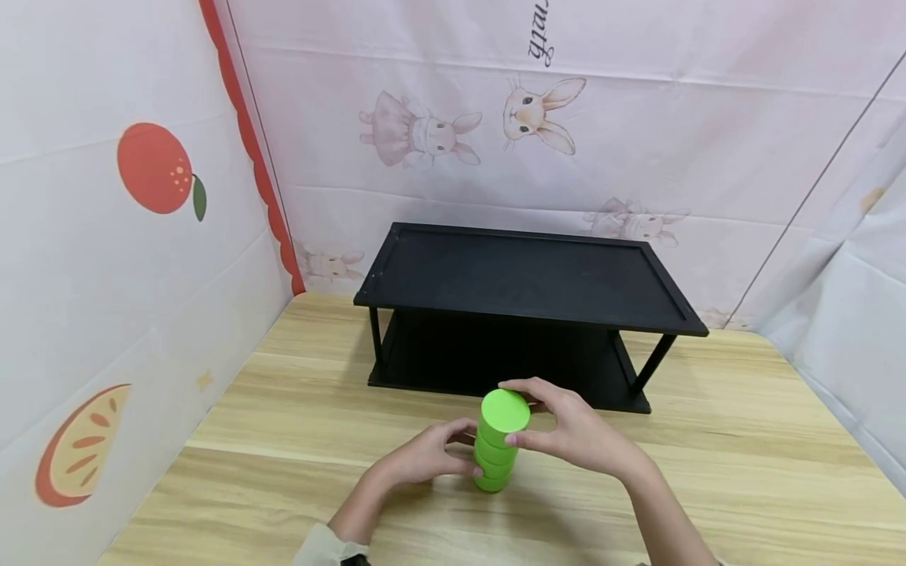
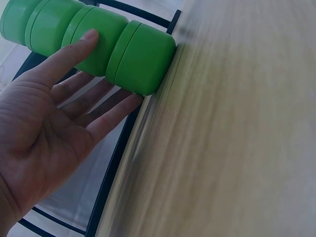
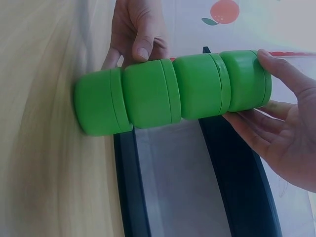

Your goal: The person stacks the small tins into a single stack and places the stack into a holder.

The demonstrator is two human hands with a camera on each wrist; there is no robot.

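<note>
Grainy tabletop [image 1: 283,409], smooth green cylinders [image 1: 495,452]

The table [image 1: 750,440] bears a shelf [image 1: 524,275] and stacked green containers [image 1: 494,446].

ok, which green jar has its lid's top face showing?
The top jar, in the right hand; the other three each have a jar on them.

Curtained-off corner, seemingly a makeshift booth — pale wood-grain tabletop [image 1: 743,440] walled by a creased pinkish-white rabbit-printed sheet [image 1: 538,181] and a white fruit-printed sheet [image 1: 127,275] — home or studio, can't tell from here.
</note>
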